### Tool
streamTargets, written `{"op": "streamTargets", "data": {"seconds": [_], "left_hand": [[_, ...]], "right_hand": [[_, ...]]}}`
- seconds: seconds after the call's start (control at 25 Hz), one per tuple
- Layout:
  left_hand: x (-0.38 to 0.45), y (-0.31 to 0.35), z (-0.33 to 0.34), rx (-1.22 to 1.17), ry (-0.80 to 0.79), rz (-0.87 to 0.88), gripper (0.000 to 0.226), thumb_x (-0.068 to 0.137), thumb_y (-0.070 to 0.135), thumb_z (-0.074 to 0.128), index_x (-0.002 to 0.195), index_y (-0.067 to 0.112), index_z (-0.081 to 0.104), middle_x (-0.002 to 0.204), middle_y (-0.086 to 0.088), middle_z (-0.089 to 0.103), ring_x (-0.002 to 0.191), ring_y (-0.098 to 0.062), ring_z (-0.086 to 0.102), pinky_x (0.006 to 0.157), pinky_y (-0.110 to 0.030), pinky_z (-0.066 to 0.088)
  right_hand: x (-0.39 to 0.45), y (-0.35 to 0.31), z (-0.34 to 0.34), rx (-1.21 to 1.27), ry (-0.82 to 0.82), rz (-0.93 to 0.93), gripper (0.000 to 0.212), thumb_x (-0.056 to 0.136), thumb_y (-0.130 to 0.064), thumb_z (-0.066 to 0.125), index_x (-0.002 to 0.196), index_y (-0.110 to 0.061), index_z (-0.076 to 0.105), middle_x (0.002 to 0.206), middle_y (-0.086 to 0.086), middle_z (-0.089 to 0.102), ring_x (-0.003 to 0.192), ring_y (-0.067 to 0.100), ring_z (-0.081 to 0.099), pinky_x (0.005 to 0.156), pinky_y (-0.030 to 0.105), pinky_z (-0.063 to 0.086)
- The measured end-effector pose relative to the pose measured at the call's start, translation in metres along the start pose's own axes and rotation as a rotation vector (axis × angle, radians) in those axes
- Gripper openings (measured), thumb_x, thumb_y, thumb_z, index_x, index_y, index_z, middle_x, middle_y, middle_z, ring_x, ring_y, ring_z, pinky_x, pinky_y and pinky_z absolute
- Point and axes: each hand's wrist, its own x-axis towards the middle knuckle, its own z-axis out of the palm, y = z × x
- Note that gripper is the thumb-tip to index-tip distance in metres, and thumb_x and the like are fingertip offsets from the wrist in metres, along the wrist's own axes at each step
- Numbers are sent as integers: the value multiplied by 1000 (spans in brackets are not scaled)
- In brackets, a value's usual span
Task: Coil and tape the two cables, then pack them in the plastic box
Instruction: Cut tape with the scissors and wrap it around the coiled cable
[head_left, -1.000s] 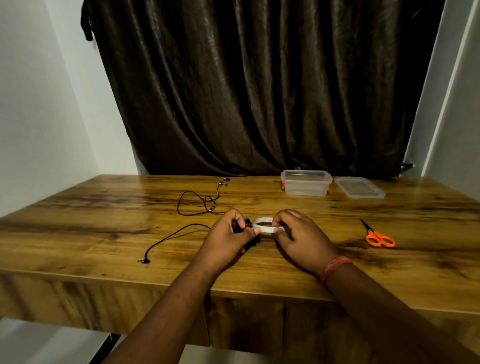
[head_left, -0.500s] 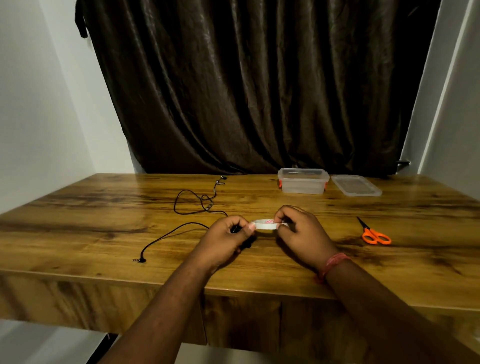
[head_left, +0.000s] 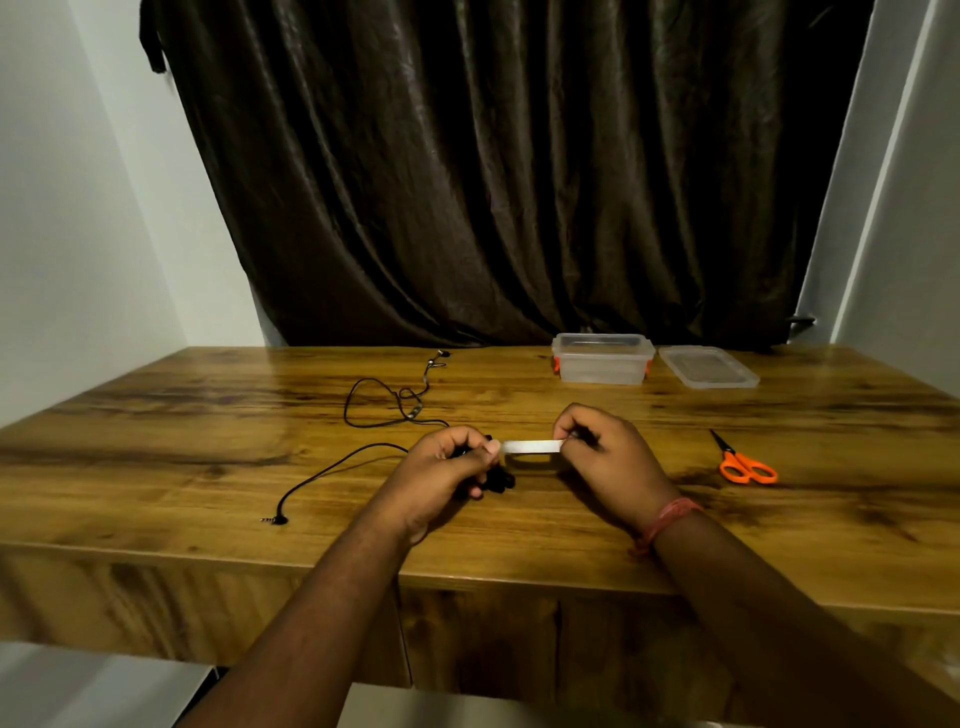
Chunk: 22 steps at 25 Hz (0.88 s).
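My left hand (head_left: 447, 473) is closed around a black coiled cable (head_left: 496, 480), and its thumb presses on one side of a white tape roll (head_left: 530, 448). My right hand (head_left: 602, 457) pinches the other side of the roll, held a little above the wooden table (head_left: 208, 467). A second black cable (head_left: 374, 410), earphones with a jack plug, lies loose to the left; its strand runs under my left hand. The clear plastic box (head_left: 602, 361) with orange clips stands open at the back, its lid (head_left: 706, 366) flat beside it on the right.
Orange-handled scissors (head_left: 745, 465) lie on the table to the right of my right hand. A dark curtain (head_left: 493, 182) hangs behind the table, with white walls on both sides. The front table edge runs just under my forearms.
Both hands have lifted the tape roll off the table and turned it edge-on. My right hand moved slightly to the right, so more of the white tape shows between the hands.
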Motion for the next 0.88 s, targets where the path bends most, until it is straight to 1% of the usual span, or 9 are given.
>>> {"op": "streamTargets", "data": {"seconds": [0.08,0.16,0.28,0.4,0.44,0.52,0.64,0.76,0.88], "left_hand": [[1,0,-1,-54,6,17,21,91,15,62,70,15,64,70,-4,59,65,-15,53,60,-27,47],[2,0,-3,-100,29,24,16,91,15,61,77,8,62,76,-9,61,69,-17,58,61,-26,52],[4,-1,-5,-210,28,24,14,86,17,63,79,4,61,82,-10,65,81,-19,65,70,-30,59],[6,-3,-7,-264,34,30,15,80,18,66,73,6,63,84,-10,65,87,-21,66,79,-37,60],[6,-3,-6,-260,41,34,15,80,18,66,73,6,63,84,-10,64,85,-21,66,79,-36,60],[5,-2,-5,-242,50,37,16,80,20,65,74,5,62,80,-9,62,79,-19,64,71,-33,61],[4,1,-4,-234,27,24,18,81,21,63,80,3,58,75,-9,58,68,-15,61,55,-29,58],[2,5,-4,-297,-9,-5,18,85,19,61,81,3,56,73,-8,57,64,-15,60,50,-28,55],[0,8,-4,-335,-29,-34,17,93,15,55,80,3,55,71,-7,50,55,-11,51,43,-23,51]], "right_hand": [[0,2,0,89,-38,50,16,88,-8,56,78,-18,63,76,8,61,71,19,55,69,44,50],[1,4,0,179,-84,80,15,87,-10,55,79,-18,64,76,11,59,71,21,54,69,48,50],[1,2,1,257,-120,97,9,80,-17,54,78,-17,63,74,8,57,71,22,52,67,42,44],[2,1,0,243,-137,99,11,82,-13,54,77,-17,63,72,6,58,72,20,52,70,39,43],[2,2,0,235,-139,99,14,84,-10,53,77,-17,63,72,5,58,72,20,52,70,39,43],[2,3,-1,247,-144,109,17,87,-7,52,76,-17,62,73,6,56,72,21,51,70,39,42],[3,4,1,276,-148,111,11,80,-17,52,74,-19,62,72,4,55,72,21,50,70,39,42],[4,4,3,262,-153,84,11,77,-18,52,72,-20,61,68,2,55,70,18,49,70,37,41],[4,5,2,251,-171,79,11,77,-18,52,73,-18,62,68,2,55,70,18,49,70,38,41]]}}
